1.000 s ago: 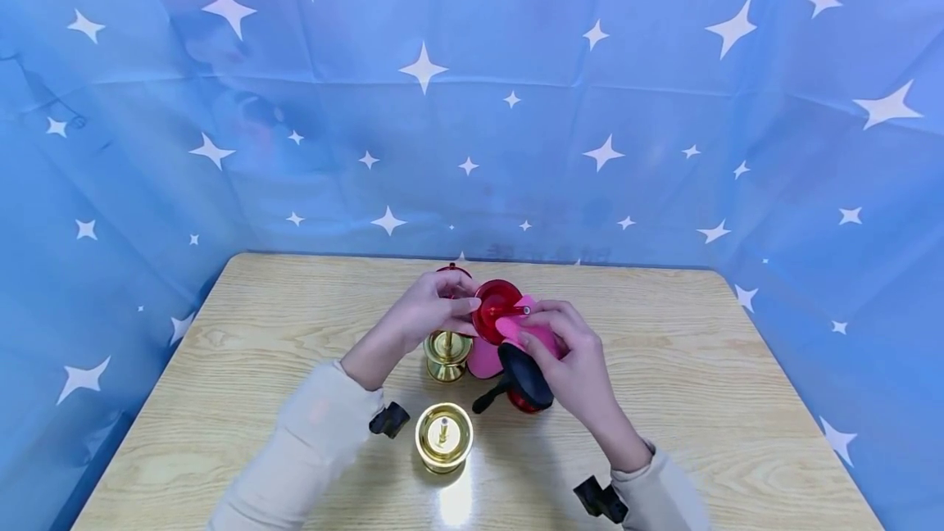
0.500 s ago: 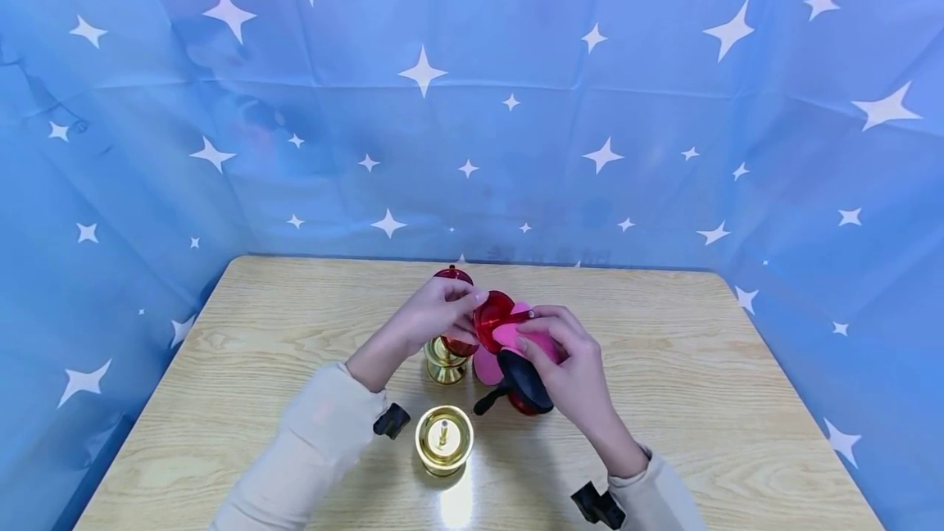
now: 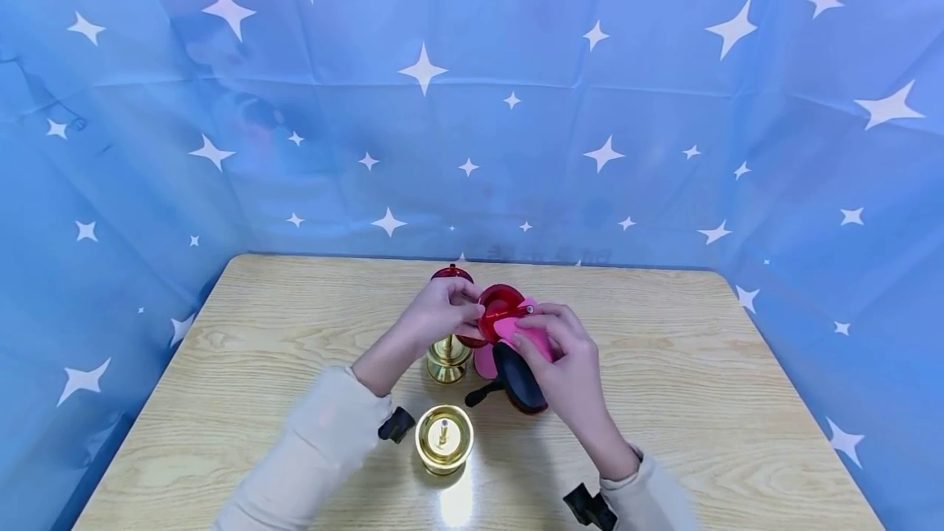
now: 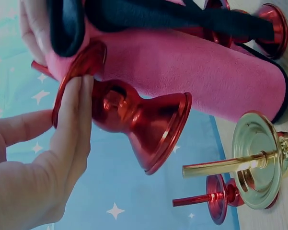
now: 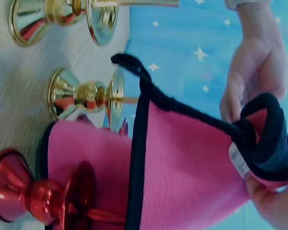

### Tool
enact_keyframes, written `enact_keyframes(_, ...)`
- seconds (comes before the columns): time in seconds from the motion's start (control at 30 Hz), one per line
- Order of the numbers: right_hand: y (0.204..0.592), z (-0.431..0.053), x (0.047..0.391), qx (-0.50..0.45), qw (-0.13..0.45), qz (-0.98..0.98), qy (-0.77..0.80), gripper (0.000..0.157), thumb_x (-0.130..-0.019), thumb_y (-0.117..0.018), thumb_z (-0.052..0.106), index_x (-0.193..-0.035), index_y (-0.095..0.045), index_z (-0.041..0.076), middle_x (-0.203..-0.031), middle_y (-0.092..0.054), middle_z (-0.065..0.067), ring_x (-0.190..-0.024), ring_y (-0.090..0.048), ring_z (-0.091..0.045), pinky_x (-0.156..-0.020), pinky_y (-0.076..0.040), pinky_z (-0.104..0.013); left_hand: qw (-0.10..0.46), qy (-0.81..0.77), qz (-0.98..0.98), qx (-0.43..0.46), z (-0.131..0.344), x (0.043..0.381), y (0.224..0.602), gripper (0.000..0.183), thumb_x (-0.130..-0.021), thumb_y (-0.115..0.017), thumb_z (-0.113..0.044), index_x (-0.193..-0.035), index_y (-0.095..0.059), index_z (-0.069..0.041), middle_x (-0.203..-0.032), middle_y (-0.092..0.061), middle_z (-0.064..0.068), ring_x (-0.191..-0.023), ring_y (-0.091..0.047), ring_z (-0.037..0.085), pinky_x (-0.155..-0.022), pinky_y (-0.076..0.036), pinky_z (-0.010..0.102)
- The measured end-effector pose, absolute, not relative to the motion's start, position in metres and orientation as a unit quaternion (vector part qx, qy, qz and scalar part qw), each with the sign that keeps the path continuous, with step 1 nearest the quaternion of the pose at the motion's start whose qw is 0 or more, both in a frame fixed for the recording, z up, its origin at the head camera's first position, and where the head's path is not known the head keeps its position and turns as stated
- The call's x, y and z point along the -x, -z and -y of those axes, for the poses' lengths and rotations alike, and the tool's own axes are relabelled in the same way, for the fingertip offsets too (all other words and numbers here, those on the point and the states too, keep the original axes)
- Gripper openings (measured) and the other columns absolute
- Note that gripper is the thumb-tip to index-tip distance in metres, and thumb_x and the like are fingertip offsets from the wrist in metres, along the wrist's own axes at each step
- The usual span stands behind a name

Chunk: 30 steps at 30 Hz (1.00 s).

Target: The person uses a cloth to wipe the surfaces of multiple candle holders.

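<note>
A shiny red candle holder (image 3: pixel 498 301), with a wide dish and a thin central stem, is held up off the table, tilted. My left hand (image 3: pixel 438 314) pinches its dish rim between thumb and fingers; the flared foot (image 4: pixel 158 132) hangs free in the left wrist view. My right hand (image 3: pixel 564 355) grips a pink cloth (image 5: pixel 191 163) with black edging and a black strap. In the head view, a fold of the cloth lies against the stem and dish. The rest of the cloth drapes down below my right hand.
One gold candle holder (image 3: pixel 444 437) stands at the front; another gold candle holder (image 3: pixel 446 363) stands under my left wrist. Behind is a red candle holder (image 3: pixel 452 271). One more red candle holder (image 5: pixel 43 194) stands beside the hanging cloth. A starry blue curtain (image 3: pixel 472 105) backs the table.
The red candle holder tipped briefly, then its dish turned back toward the head camera. The cloth's dark hanging part has swung slightly left. Both hands keep their holds.
</note>
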State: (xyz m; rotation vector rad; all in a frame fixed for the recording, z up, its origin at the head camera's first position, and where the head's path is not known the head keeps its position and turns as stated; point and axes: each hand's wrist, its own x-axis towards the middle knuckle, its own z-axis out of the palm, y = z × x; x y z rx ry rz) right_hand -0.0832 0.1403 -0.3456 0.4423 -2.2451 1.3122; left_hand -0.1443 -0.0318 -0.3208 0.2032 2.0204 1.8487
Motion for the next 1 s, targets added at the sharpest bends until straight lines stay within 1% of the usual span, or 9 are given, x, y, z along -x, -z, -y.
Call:
enact_keyframes(0.1,0.348,-0.137,0.082,-0.162,0.259,0.822,-0.480,0.017,-0.074,-0.073,-0.003,-0.089,-0.069,0.004,-0.102,-0.059,-0.011,-0.094,-0.056,-0.022,-0.064,-0.046,-0.011,0.186,-0.654,-0.729,-0.074,0.030,0.143,0.322,0.014,-0.088,-0.054,0.006,-0.102,-0.055,0.009,-0.087,-0.058,0.018,-0.069,-0.064,0.021,-0.065,-0.056,0.034)
enact_keyframes(0.23,0.349,-0.141,0.083,-0.188,0.262,0.820,-0.473,0.019,-0.072,-0.072,-0.008,-0.088,-0.069,0.002,-0.101,-0.059,-0.011,-0.095,-0.057,-0.023,-0.071,-0.046,-0.009,0.189,-0.664,-0.719,-0.081,0.034,0.142,0.321,0.018,-0.088,-0.053,0.007,-0.105,-0.056,0.011,-0.088,-0.057,0.019,-0.068,-0.063,0.019,-0.066,-0.056,0.034)
enact_keyframes(0.3,0.348,-0.147,0.084,-0.205,0.258,0.818,-0.471,0.021,-0.071,-0.071,-0.012,-0.087,-0.069,0.002,-0.101,-0.060,-0.009,-0.095,-0.057,-0.023,-0.075,-0.046,-0.010,0.202,-0.668,-0.711,-0.085,0.037,0.143,0.320,0.022,-0.088,-0.051,0.008,-0.109,-0.055,0.013,-0.092,-0.056,0.020,-0.066,-0.063,0.018,-0.067,-0.055,0.035)
enact_keyframes(0.37,0.345,-0.153,0.087,-0.220,0.255,0.819,-0.464,0.023,-0.069,-0.070,-0.015,-0.085,-0.069,0.002,-0.100,-0.060,-0.008,-0.092,-0.058,-0.022,-0.074,-0.046,-0.010,0.221,-0.667,-0.705,-0.094,0.041,0.143,0.318,0.025,-0.089,-0.050,0.008,-0.112,-0.053,0.015,-0.095,-0.056,0.021,-0.064,-0.062,0.017,-0.068,-0.055,0.036)
enact_keyframes(0.57,0.332,-0.162,0.093,-0.245,0.251,0.823,-0.447,0.024,-0.072,-0.068,-0.015,-0.083,-0.069,0.006,-0.100,-0.062,-0.006,-0.089,-0.059,-0.020,-0.073,-0.047,-0.011,0.258,-0.647,-0.704,-0.135,0.046,0.143,0.310,0.023,-0.089,-0.050,0.006,-0.110,-0.052,0.016,-0.087,-0.056,0.015,-0.060,-0.060,0.014,-0.068,-0.055,0.035)
enact_keyframes(0.7,0.329,-0.162,0.092,-0.236,0.245,0.821,-0.458,0.023,-0.074,-0.068,-0.013,-0.087,-0.070,0.006,-0.103,-0.061,-0.006,-0.093,-0.058,-0.019,-0.073,-0.047,-0.011,0.248,-0.662,-0.698,-0.114,0.046,0.144,0.311,0.026,-0.090,-0.049,0.005,-0.114,-0.051,0.016,-0.093,-0.057,0.018,-0.063,-0.061,0.014,-0.069,-0.055,0.033)
enact_keyframes(0.83,0.330,-0.165,0.089,-0.232,0.223,0.808,-0.494,0.021,-0.075,-0.066,-0.012,-0.091,-0.069,0.002,-0.103,-0.059,-0.009,-0.090,-0.057,-0.015,-0.064,-0.048,-0.013,0.228,-0.694,-0.679,-0.076,0.050,0.148,0.315,0.027,-0.092,-0.047,0.003,-0.116,-0.049,0.016,-0.096,-0.058,0.020,-0.064,-0.062,0.014,-0.070,-0.055,0.029)
enact_keyframes(0.93,0.331,-0.169,0.088,-0.226,0.206,0.786,-0.537,0.020,-0.077,-0.064,-0.013,-0.093,-0.066,-0.002,-0.104,-0.057,-0.014,-0.091,-0.057,-0.013,-0.063,-0.050,-0.015,0.216,-0.724,-0.653,-0.062,0.055,0.152,0.315,0.027,-0.093,-0.044,0.002,-0.115,-0.047,0.019,-0.096,-0.057,0.019,-0.065,-0.062,0.013,-0.072,-0.054,0.027)
enact_keyframes(1.0,0.332,-0.172,0.088,-0.223,0.201,0.775,-0.556,0.020,-0.078,-0.062,-0.014,-0.094,-0.065,-0.004,-0.105,-0.056,-0.015,-0.094,-0.055,-0.012,-0.067,-0.051,-0.015,0.204,-0.742,-0.636,-0.058,0.058,0.154,0.313,0.027,-0.094,-0.043,0.002,-0.115,-0.045,0.020,-0.097,-0.057,0.020,-0.067,-0.062,0.013,-0.072,-0.054,0.026)
